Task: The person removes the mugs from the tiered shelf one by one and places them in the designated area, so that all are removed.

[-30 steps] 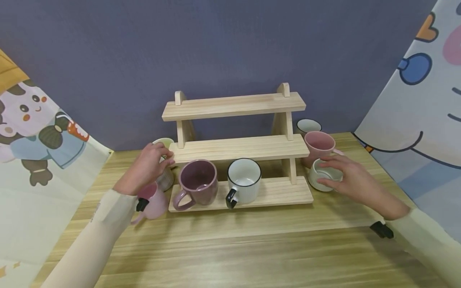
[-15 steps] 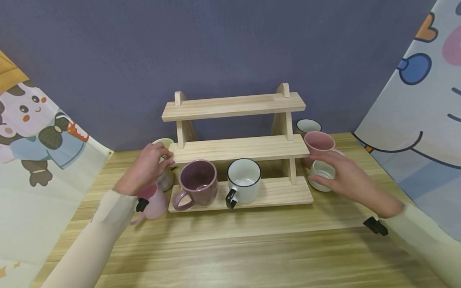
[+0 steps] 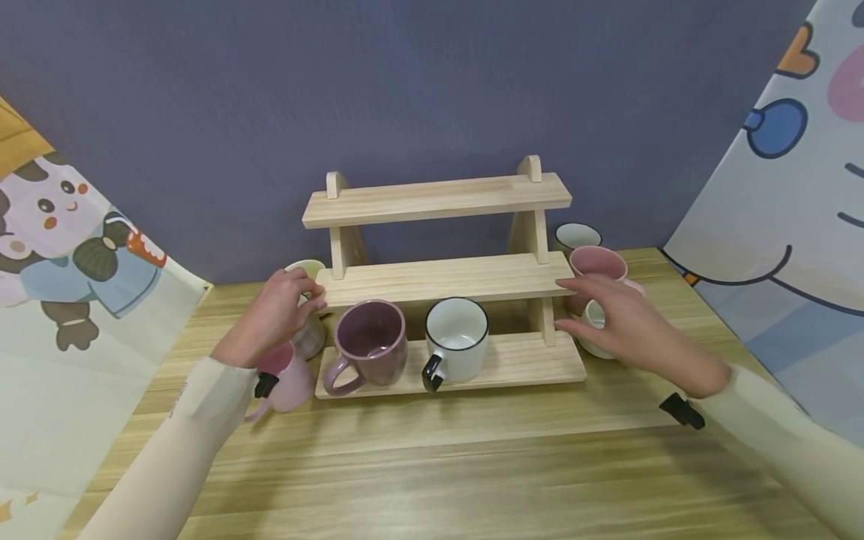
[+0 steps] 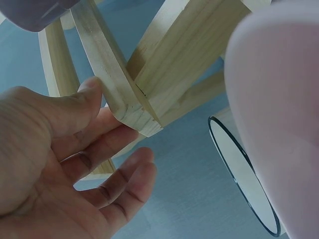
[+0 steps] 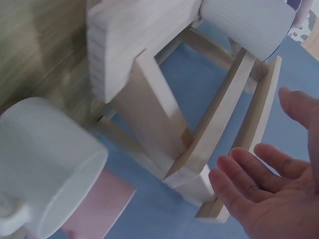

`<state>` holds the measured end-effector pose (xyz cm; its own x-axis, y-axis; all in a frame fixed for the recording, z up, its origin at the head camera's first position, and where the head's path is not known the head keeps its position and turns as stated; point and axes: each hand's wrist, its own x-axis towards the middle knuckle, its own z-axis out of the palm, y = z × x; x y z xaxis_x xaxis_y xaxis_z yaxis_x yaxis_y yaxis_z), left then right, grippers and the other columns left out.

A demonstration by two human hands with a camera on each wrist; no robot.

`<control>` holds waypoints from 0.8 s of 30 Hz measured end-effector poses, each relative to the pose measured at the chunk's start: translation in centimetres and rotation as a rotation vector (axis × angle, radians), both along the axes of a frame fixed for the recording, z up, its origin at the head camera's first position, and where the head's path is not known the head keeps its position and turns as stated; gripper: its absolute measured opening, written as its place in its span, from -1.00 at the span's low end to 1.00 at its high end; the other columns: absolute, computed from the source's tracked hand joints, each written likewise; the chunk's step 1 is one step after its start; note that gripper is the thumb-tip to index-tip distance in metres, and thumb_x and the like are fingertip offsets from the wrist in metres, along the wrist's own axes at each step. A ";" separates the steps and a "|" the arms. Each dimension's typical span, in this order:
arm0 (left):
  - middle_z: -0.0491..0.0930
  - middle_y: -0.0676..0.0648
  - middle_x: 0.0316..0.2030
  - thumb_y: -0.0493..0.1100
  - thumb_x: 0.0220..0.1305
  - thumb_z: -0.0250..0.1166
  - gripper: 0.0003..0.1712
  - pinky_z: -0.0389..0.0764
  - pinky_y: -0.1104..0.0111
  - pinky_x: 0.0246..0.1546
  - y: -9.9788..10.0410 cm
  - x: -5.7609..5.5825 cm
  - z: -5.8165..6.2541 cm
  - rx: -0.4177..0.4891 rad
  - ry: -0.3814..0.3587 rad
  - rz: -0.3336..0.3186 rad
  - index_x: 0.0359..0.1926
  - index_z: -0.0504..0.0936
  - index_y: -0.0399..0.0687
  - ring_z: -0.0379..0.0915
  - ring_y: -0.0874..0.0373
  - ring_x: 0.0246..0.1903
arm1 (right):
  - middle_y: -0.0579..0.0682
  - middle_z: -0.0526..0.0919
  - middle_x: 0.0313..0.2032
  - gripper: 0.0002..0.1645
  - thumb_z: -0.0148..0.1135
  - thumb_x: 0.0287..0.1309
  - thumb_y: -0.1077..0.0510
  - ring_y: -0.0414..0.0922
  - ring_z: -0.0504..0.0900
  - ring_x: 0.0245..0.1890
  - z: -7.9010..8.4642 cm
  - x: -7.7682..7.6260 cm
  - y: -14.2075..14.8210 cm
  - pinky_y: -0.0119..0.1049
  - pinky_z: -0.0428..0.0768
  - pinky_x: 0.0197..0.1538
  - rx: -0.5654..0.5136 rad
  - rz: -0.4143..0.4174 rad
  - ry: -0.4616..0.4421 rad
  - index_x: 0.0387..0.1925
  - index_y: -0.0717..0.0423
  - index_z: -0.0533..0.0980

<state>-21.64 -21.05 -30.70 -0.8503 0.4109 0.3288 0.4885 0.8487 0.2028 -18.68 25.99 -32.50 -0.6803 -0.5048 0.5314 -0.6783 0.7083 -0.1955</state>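
Note:
A three-tier wooden display shelf [image 3: 445, 279] stands against the back wall. My left hand [image 3: 273, 311] pinches the left end of its middle board; in the left wrist view the thumb lies on one face and fingers on the other. At the right end of the same board my right hand [image 3: 624, 322] has thumb and fingers spread around the corner, holding nothing; whether a fingertip touches the wood I cannot tell. On the bottom board sit a purple mug [image 3: 371, 341] and a white mug [image 3: 457, 337] with a black rim and handle.
Right of the shelf are a pale cup [image 3: 595, 341], partly hidden by my hand, a pink mug [image 3: 599, 262] and a black-rimmed cup [image 3: 577, 235]. Left of it are a light pink mug [image 3: 292, 382], a grey-white cup [image 3: 310, 339] and a yellow-green one [image 3: 307, 267].
My right hand has moved left, from over the pale cup to the right end of the middle board. The left hand has stayed at its end of the board.

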 end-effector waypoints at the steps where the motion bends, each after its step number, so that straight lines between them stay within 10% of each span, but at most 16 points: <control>1: 0.52 -0.18 -0.36 -0.33 0.15 0.34 -0.83 0.40 0.12 -0.27 0.0 0.0 0.0 0.003 0.001 -0.001 -0.25 0.66 -0.39 0.34 -0.10 -0.35 | 0.09 0.60 -0.09 -0.35 0.49 -0.12 0.12 -0.11 0.56 -0.25 0.1 0.0 -0.3 -0.08 0.48 -0.19 0.000 0.004 -0.007 0.06 0.25 0.50; 11: 0.51 -0.16 -0.36 -0.33 0.13 0.35 -0.83 0.42 0.08 -0.22 -0.4 -0.2 -0.3 0.014 0.013 -0.006 -0.26 0.67 -0.38 0.36 -0.12 -0.31 | 0.04 0.54 0.02 -0.33 0.40 0.02 -0.07 -0.05 0.49 0.03 1.0 -0.7 -4.6 -0.07 0.48 0.02 -0.020 0.066 -0.118 0.12 0.17 0.46; 24: 0.51 -0.15 -0.37 -0.32 0.13 0.36 -0.82 0.42 0.10 -0.23 -0.3 -0.3 -0.3 0.014 0.016 -0.002 -0.26 0.67 -0.37 0.36 -0.11 -0.31 | 0.02 0.50 -0.04 -0.08 0.24 -0.06 -0.45 -0.08 0.50 -0.08 1.7 -0.5 -11.0 -0.12 0.50 -0.06 0.043 0.058 -0.237 0.12 0.15 0.46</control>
